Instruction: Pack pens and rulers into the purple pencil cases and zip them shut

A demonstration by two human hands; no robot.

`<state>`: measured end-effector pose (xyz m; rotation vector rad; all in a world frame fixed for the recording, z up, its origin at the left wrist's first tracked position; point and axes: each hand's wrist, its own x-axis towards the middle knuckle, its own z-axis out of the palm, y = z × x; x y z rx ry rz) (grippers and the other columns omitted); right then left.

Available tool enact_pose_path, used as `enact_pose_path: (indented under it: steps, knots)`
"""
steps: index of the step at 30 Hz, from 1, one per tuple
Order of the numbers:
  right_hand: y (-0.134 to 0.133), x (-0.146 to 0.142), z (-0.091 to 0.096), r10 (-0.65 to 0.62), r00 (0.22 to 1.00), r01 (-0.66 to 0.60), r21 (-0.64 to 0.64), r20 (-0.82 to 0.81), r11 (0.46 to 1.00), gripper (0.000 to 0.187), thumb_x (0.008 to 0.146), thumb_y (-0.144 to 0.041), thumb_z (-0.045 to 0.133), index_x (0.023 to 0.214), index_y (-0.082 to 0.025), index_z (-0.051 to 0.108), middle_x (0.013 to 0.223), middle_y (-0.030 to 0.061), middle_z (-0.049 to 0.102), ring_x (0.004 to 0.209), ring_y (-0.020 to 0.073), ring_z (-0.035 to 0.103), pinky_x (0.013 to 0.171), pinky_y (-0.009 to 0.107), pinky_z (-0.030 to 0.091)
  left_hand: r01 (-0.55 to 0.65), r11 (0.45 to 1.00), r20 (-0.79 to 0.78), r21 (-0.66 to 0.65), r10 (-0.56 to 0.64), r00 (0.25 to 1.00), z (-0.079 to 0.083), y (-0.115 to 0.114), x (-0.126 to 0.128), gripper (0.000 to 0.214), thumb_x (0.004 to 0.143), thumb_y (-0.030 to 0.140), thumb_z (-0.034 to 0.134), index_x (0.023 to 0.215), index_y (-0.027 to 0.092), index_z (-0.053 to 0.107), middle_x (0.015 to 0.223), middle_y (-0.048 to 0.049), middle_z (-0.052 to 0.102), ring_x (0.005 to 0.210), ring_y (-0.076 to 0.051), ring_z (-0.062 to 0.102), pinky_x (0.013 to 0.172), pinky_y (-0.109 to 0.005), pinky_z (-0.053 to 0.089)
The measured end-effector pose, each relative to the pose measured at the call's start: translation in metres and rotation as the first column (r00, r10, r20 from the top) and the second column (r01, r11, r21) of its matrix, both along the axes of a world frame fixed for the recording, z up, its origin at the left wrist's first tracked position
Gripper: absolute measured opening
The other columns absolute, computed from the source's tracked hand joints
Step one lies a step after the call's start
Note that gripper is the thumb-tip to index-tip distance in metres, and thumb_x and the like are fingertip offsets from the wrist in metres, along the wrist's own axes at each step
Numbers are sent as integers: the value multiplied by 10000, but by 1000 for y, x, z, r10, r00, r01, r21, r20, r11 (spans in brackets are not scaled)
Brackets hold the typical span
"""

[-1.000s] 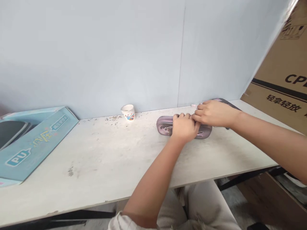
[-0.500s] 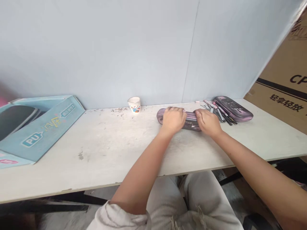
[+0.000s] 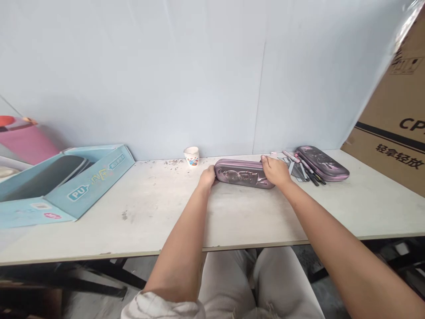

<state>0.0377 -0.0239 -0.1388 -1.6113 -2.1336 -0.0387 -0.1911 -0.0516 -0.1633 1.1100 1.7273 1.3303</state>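
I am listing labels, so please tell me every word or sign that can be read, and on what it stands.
"PU": on the blue box; characters beside it blurred.
"CP", cut off at the edge: on the cardboard carton.
"轻拿轻放": same carton.
Paper cup print: too small to read.

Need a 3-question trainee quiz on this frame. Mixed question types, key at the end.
1. True or false: the left hand and right hand are on opposite ends of the pencil case.
2. What stands by the wall, just left of that case? A) paper cup B) bottle C) stapler
3. Short answer: what lies loose on the table between the held case and the spare case?
Key: 1 true; 2 A; 3 pens.
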Motion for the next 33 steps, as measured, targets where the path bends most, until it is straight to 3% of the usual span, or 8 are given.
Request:
enact_pose_path:
  steps: [4,7,10,14,17,20,25,33]
  knots:
    - [0,7,-2,61,993,-63,-9,-104,998,617,908,-460,50,920,-177,598,872,124,659,824,227,607,692,303,387,-22,1000,93,-8,22,995,-4,-10,8,387,874,383,261,957,140,551,1016,-123,626,816,-165,610,671,-284,527]
    - [3,20,-11,163,949,-169,0,-269,986,615,901,-496,38,946,-182,565,913,109,643,891,223,587,740,307,400,38,990,101,136,-52,994,16,-14,22,474,891,484,197,1098,199,515,1098,-81,606,861,-163,605,703,-306,522]
    - [5,35,-27,267,860,-293,7,-435,956,605,894,-526,53,1011,-173,530,1009,113,612,977,204,555,826,310,401,125,929,-150,349,-76,986,56,-11,45,518,903,496,159,1102,219,549,1084,-60,611,960,-179,567,827,-339,476]
    - [4,48,-35,295,748,-355,18,-595,935,611,881,-562,107,1147,-140,459,1158,145,548,1119,202,485,963,350,345,261,846,-577,464,64,814,106,-1,95,490,922,428,191,1068,215,608,1046,-64,594,1051,-192,500,950,-347,379]
    - [5,53,-21,321,607,-323,143,-727,935,595,873,-576,177,1245,-153,369,1267,144,472,1190,204,431,1002,378,321,344,807,-706,480,123,697,119,2,140,464,919,425,227,1058,217,619,996,-80,567,1023,-194,500,934,-349,378]
    - [5,60,-3,419,454,-266,329,-786,906,559,858,-562,309,1285,-201,311,1279,114,470,1167,201,460,958,363,373,396,780,-758,485,150,634,116,6,178,437,917,416,251,1037,222,624,1025,-83,554,995,-200,500,904,-355,386]
    - [9,66,-9,325,470,-93,320,-821,943,531,847,-529,375,1252,-188,345,1134,120,579,1020,237,566,829,358,438,384,772,-707,506,117,697,113,26,208,428,932,356,218,1029,199,604,1049,-69,587,980,-174,529,868,-311,398]
    - [19,63,-23,184,577,47,257,-796,965,504,845,-541,348,1174,-162,394,962,121,632,918,262,599,712,341,446,207,849,-478,486,61,876,116,73,212,470,909,353,222,857,176,655,860,-51,657,864,-167,587,817,-281,409]
